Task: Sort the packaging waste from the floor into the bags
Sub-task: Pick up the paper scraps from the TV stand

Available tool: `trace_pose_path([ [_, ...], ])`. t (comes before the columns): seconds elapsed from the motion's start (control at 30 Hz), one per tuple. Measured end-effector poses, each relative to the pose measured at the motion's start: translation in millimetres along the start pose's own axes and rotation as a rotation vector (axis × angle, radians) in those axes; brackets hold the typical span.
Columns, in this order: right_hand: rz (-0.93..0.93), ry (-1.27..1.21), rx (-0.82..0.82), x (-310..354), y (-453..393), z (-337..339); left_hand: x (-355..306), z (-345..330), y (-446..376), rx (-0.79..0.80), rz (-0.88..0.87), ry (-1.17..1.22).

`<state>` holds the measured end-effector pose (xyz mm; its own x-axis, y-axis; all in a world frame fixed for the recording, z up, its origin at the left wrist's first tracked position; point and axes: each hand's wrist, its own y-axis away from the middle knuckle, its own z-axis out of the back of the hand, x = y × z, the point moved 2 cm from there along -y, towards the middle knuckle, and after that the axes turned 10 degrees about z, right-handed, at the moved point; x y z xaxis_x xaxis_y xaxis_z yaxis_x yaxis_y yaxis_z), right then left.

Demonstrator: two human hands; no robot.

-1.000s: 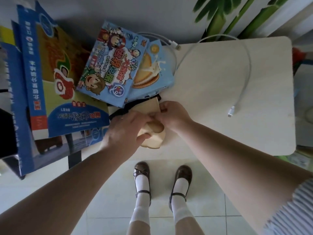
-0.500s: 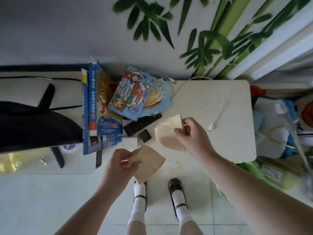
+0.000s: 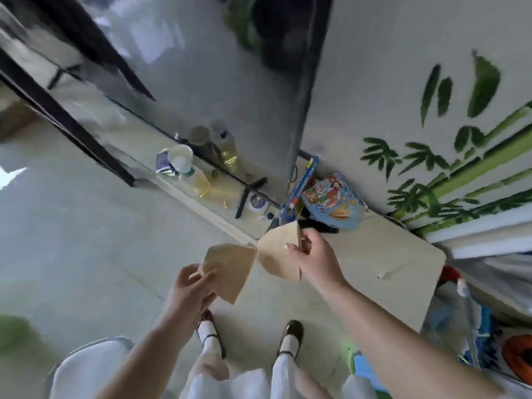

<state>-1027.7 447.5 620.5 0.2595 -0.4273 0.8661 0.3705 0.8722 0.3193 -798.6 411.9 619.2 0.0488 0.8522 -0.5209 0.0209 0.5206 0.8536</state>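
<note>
Left hand [image 3: 191, 280] pinches a brown paper piece [image 3: 230, 269] at its near-left corner, thumb on top and fingers curled under; the piece is held in the air above the floor [image 3: 86, 240], in front of the table [image 3: 374, 254]. Right hand [image 3: 313, 254] grips a second brown piece [image 3: 276, 251] by its right edge, fingers curled round it, held over the table's near-left corner. The two pieces almost meet at their tips, hands apart. On the table's far end lie a blue cartoon snack pack [image 3: 331, 203] and an upright blue box [image 3: 302, 188] against the wall; a white cable end [image 3: 384, 275] lies near the table's right side. Left of the table a low shelf holds a bottle of yellow liquid [image 3: 198, 180] and a white cup [image 3: 180, 155]. Bamboo mural [image 3: 431, 182] on the wall. Two brown shoes [image 3: 292, 331] with white socks stand on the floor below the hands. Frame is blurry.
</note>
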Motion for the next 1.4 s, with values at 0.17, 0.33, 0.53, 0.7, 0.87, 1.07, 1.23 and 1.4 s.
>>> trace_pose_path([
  [0.17, 0.077, 0.039, 0.163, 82, -3, -97, -30, 126, 23, -0.17, -0.055, 0.284],
  [0.33, 0.167, 0.035, 0.331, 172, 2, -244, -29, 277, 35, -0.262, -0.102, 0.48],
  [0.53, 0.146, 0.001, 0.554, 245, 30, -421, -1, 451, 47, -0.411, -0.117, 0.741],
  [0.7, 0.174, 0.038, 0.736, 295, 39, -537, 9, 552, 37, -0.515, -0.121, 0.955],
  [0.87, 0.236, 0.12, 0.851, 342, 13, -643, -3, 620, -1, -0.576, -0.098, 1.116],
  [1.07, 0.283, 0.25, 1.049, 396, -27, -778, -30, 693, -40, -0.782, 0.013, 1.309],
  [1.23, 0.394, 0.469, 1.208, 439, -29, -890, -39, 753, -34, -0.918, 0.044, 1.35],
  [1.4, 0.478, 0.605, 1.287, 454, -3, -986, -24, 807, -38, -0.958, 0.048, 1.425],
])
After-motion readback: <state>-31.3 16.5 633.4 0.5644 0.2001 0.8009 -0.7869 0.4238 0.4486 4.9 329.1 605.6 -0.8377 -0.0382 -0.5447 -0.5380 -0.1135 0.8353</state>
